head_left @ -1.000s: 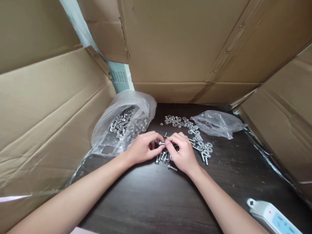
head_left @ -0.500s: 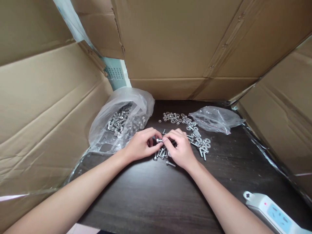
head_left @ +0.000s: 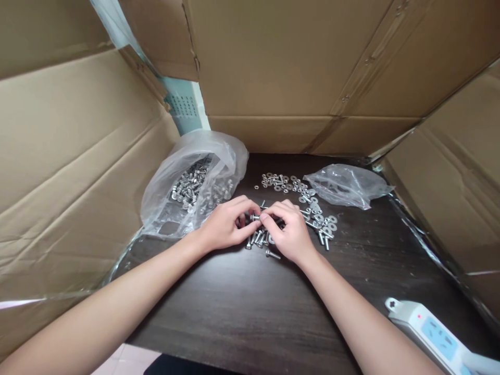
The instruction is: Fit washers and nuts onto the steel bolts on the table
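Note:
A silver bolt (head_left: 255, 217) lies level between my hands above the dark table. My left hand (head_left: 228, 224) curls around its head end with thumb and fingers. At the other end my right hand (head_left: 289, 229) pinches; whether a nut or washer is between those fingertips is hidden. Right below the hands, several loose bolts (head_left: 258, 239) lie in a small heap, partly covered by the fingers. One single bolt (head_left: 273, 254) rests nearer to me. Washers (head_left: 330, 223) and more bolts spread to the right of my right hand, with small nuts (head_left: 266, 180) and washers behind.
An open clear plastic bag (head_left: 156, 221) full of bolts stands at the left. A flatter plastic bag (head_left: 347, 185) lies at the back right. In the lower right corner is a white power strip (head_left: 425, 333). Cardboard walls (head_left: 273, 62) enclose the table (head_left: 234, 307).
The view has tilted slightly, so the table sits a little higher in the picture. My hands keep the same hold around the bolt, with only slight finger movement.

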The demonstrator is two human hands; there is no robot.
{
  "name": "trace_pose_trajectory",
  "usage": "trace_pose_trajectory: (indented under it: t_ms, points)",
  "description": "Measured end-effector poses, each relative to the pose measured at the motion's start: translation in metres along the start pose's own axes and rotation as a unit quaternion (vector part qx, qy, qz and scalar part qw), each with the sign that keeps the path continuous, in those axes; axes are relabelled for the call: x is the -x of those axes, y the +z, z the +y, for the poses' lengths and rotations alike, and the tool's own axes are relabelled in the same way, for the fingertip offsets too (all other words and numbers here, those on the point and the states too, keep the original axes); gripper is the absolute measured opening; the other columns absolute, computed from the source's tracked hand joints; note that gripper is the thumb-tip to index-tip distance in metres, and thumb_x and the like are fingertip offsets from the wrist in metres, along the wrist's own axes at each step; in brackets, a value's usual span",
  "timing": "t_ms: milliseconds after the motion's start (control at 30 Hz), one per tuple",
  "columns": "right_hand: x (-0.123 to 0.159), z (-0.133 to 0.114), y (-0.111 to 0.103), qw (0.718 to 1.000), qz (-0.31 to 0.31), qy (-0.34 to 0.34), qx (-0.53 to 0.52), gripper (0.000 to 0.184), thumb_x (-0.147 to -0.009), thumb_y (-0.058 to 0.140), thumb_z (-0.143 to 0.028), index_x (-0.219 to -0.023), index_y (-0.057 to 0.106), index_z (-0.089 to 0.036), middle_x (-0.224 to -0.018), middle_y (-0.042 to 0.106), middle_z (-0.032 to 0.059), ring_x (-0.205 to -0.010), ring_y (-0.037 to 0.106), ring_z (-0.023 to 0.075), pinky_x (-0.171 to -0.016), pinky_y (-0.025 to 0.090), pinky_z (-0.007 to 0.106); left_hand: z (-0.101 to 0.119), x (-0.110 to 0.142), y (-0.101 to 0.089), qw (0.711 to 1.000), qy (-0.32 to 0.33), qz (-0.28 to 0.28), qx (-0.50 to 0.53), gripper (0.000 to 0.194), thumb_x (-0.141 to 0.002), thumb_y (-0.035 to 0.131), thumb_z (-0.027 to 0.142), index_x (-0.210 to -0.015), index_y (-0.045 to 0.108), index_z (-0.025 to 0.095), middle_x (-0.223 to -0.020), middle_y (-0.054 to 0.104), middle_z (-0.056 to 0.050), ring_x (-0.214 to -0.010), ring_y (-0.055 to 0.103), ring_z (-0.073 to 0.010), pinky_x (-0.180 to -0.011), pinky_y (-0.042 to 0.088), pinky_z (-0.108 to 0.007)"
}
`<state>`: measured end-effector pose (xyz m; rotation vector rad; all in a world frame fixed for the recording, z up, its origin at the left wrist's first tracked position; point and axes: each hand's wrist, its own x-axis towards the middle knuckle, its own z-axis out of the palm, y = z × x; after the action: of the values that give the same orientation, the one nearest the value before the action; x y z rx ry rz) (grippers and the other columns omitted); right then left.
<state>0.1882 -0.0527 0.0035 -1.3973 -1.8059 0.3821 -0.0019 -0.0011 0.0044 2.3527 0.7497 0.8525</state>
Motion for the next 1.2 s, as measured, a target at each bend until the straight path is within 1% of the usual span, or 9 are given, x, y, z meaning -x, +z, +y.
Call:
trace_pose_trajectory:
  t_ms: [233, 433, 567, 733, 1000, 1200]
  points:
    - [0.0003, 0.0009, -0.0016, 1.000, -0.009, -0.003, -0.002, 0.019, -0.091, 0.060, -0.025, -0.075, 0.069, -0.023, -0.077, 0.072, 0.0014, -0.082, 0.058, 0.0221, -0.081, 0.037, 0.040, 0.0019, 0.0003, -0.0007, 1.000, -0.002, -0.009, -0.004, 0.015, -0.094, 0.063, 0.031, -0.100, 0.065, 0.018, -0.095, 0.064, -0.002, -0.063, 0.056, -0.0088, -0.064, 0.049, -0.024]
    - [0.0008, 0.0005, -0.0023, 1.000, -0.009, -0.006, 0.003, 0.016, -0.091, 0.060, -0.027, -0.080, 0.070, -0.024, -0.081, 0.072, 0.0027, -0.083, 0.058, 0.0229, -0.081, 0.038, 0.041, 0.0011, -0.0006, -0.0006, 1.000, 0.000, 0.002, 0.003, 0.014, -0.094, 0.064, 0.031, -0.100, 0.065, 0.018, -0.091, 0.063, -0.001, -0.063, 0.055, -0.0088, -0.065, 0.049, -0.023]
    - [0.0011, 0.0013, -0.0016, 1.000, -0.006, -0.013, 0.003, 0.012, -0.089, 0.060, -0.025, -0.085, 0.071, -0.024, -0.082, 0.071, 0.0025, -0.083, 0.059, 0.0230, -0.082, 0.039, 0.041, -0.0004, -0.0009, -0.0009, 1.000, -0.010, 0.002, 0.009, 0.014, -0.092, 0.065, 0.030, -0.100, 0.065, 0.019, -0.091, 0.063, -0.001, -0.062, 0.056, -0.0089, -0.064, 0.049, -0.023]
    - [0.0013, 0.0018, -0.0001, 1.000, 0.000, -0.024, 0.002, 0.010, -0.088, 0.061, -0.023, -0.086, 0.071, -0.022, -0.080, 0.070, 0.0021, -0.082, 0.059, 0.0222, -0.082, 0.038, 0.040, -0.0018, -0.0007, -0.0008, 1.000, -0.014, 0.001, 0.012, 0.014, -0.091, 0.065, 0.029, -0.099, 0.064, 0.019, -0.090, 0.062, -0.001, -0.063, 0.056, -0.0094, -0.063, 0.049, -0.023]
    - [0.0012, 0.0034, -0.0007, 1.000, 0.001, -0.011, 0.008, 0.013, -0.087, 0.062, -0.023, -0.085, 0.074, -0.024, -0.080, 0.073, 0.0024, -0.083, 0.060, 0.0232, -0.081, 0.041, 0.041, -0.0016, -0.0015, -0.0007, 1.000, -0.008, 0.004, 0.008, 0.015, -0.094, 0.065, 0.031, -0.100, 0.066, 0.018, -0.092, 0.063, -0.002, -0.063, 0.055, -0.0088, -0.064, 0.049, -0.023]
    - [0.0014, 0.0037, 0.0013, 1.000, 0.022, -0.016, 0.013, 0.015, -0.086, 0.063, -0.021, -0.083, 0.077, -0.024, -0.076, 0.074, 0.0017, -0.079, 0.060, 0.0227, -0.080, 0.042, 0.041, -0.0021, -0.0015, -0.0011, 1.000, -0.005, -0.002, 0.004, 0.015, -0.095, 0.064, 0.032, -0.102, 0.066, 0.019, -0.093, 0.063, -0.002, -0.063, 0.055, -0.0092, -0.064, 0.049, -0.023]
